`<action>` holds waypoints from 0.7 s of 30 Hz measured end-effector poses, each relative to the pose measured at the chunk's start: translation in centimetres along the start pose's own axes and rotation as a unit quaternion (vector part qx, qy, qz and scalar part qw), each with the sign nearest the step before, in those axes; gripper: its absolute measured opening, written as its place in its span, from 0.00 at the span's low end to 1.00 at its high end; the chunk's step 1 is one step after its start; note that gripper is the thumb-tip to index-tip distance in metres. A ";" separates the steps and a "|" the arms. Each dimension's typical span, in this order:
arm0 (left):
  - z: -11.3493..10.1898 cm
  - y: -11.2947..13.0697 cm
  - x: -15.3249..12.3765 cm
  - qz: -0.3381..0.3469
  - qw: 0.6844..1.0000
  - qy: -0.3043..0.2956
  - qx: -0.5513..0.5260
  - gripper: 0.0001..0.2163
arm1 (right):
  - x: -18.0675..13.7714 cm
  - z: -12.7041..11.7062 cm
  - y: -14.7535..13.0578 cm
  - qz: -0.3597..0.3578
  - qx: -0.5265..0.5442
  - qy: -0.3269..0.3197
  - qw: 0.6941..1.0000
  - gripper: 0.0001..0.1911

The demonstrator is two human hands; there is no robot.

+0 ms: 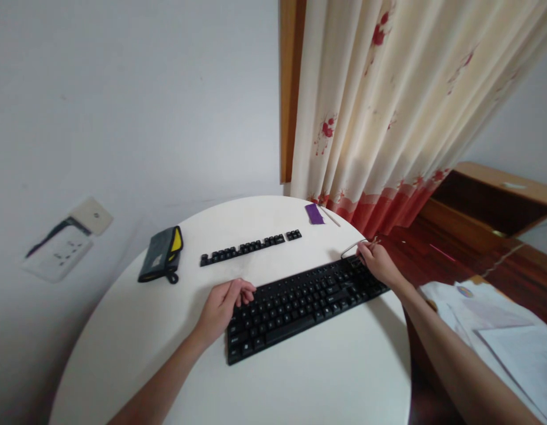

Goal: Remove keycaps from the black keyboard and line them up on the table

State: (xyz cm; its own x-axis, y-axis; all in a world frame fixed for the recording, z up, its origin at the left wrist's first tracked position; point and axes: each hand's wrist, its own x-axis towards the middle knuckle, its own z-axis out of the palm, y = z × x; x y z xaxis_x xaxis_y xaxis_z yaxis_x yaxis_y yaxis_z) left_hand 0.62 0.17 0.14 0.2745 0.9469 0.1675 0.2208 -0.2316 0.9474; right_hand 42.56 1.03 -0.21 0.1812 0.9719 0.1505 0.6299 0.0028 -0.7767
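Forearms [459, 354], white table [326, 383], left fingers [245, 289] curled at keyboard [295, 304] (grip unclear), right fingers [366, 251] pinching wire [350, 247], curtain [388, 106] behind.

The keyboard [300, 307], right of centre in the frame, is black with small white lettering, and the loose keys [251, 247] above it are black too. The wire [353, 245] at its upper right end is pale. The bench [308, 383] is plain white. Left of centre, the pouch [157, 252] is dark grey, edged black, with bright yellow inside. The cloth [314, 214] is purple. At upper right, the curtain [370, 112] is cream with red flowers and a red lower band. The wall [144, 106] is pale bluish grey; the floor [403, 248], dark reddish brown.
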 end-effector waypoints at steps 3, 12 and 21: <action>0.0 0.1 0.0 -0.002 1.000 -0.003 -0.003 0.24 | -0.5 0.5 -0.5 -0.015 -0.049 0.002 0.999 0.22; 0.0 -0.2 -0.1 -0.004 1.000 -0.006 -0.006 0.24 | -0.9 0.6 -0.6 -0.007 -0.199 -0.003 0.980 0.20; 0.0 0.2 -0.1 0.002 1.000 0.000 -0.010 0.25 | -0.1 -0.2 0.7 0.006 0.020 -0.022 1.000 0.25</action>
State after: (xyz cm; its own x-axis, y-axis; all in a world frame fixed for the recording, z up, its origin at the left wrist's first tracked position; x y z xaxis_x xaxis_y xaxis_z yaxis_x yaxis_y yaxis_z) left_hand 0.62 0.00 0.28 0.2760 0.9456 0.1721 0.1998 -0.2315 0.9521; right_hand 43.13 0.88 -0.62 0.1548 0.9813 0.1141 0.5976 -0.0011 -0.8018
